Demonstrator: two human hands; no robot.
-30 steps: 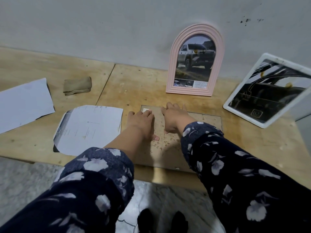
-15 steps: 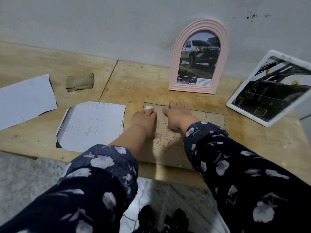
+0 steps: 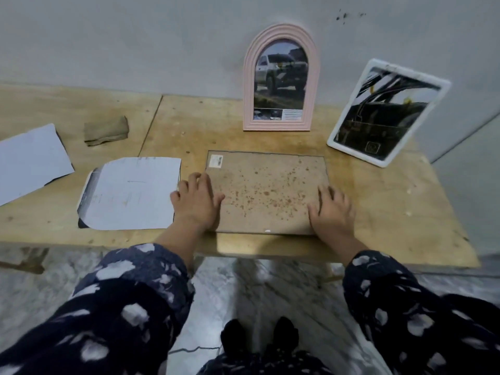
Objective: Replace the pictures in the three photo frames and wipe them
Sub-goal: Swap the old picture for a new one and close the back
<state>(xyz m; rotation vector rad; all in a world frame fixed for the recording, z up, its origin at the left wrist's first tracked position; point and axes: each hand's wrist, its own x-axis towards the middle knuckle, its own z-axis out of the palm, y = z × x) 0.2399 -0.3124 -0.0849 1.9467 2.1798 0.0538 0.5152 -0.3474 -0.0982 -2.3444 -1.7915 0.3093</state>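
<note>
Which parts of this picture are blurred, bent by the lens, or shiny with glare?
Head view: the sleeves at the bottom are motion-blurred; the wide lens bows the table edge and tilts the white frame; soft, dim light, with a pale sheen on the pink frame's glass; the hands cast faint shadows.

One view only — a head-worn wide-angle camera, looking forward and steeply down from close above the worn plywood table (image 3: 378, 212), facing the grey plaster wall (image 3: 135, 36) behind it.
</note>
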